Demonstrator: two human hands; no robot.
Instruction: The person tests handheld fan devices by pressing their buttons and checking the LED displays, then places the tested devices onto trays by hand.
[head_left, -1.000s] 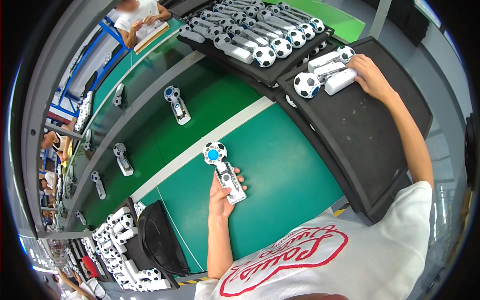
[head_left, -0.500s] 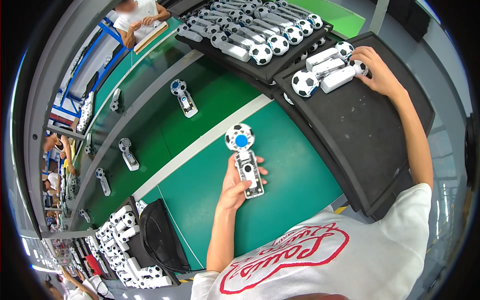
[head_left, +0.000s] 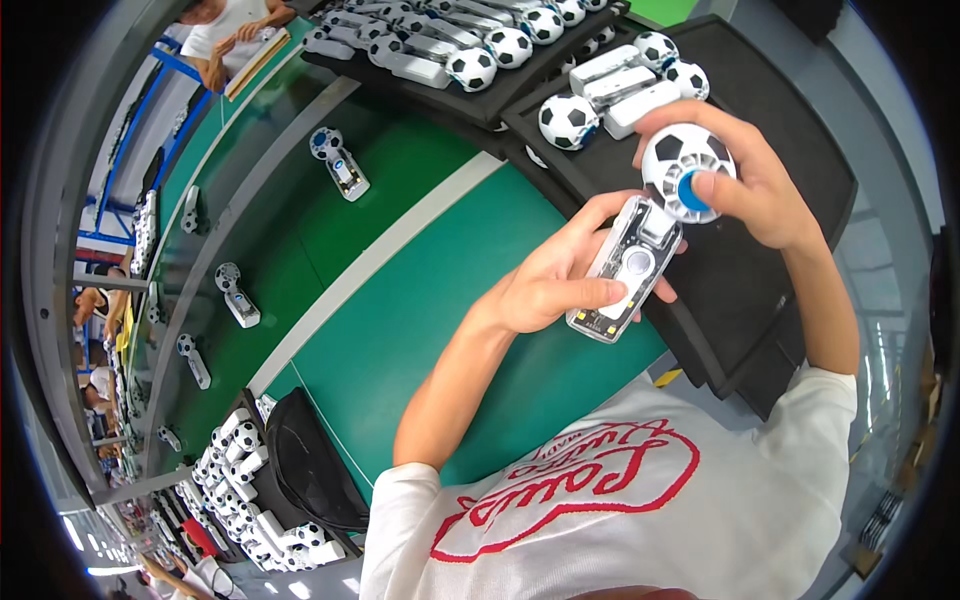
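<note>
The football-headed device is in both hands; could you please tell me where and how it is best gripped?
Probably by its long, straight-sided handle, coming from the left, as the left hand does: the handle slants toward that side and its parallel edges suit a wrapped hold, while the right hand occupies the round head.

With the held clear-and-white plastic handset with a football-patterned head (head_left: 632, 265) as clock centre, open room is lying at 9 o'clock across the smooth green worktop (head_left: 470, 260), running to the straight pale rail (head_left: 425, 222). The bare left forearm (head_left: 445, 390) is barring 8 o'clock, with the curved black pouch (head_left: 310, 450) standing beyond it. At 12 o'clock, three white football-headed handsets (head_left: 645, 108) are blocking the black flat tray (head_left: 735, 285); its bare part is giving room at 4. The right hand (head_left: 765, 185) is obstructing 2 o'clock; a packed black tray (head_left: 500, 110) is obstructing 10.
</note>
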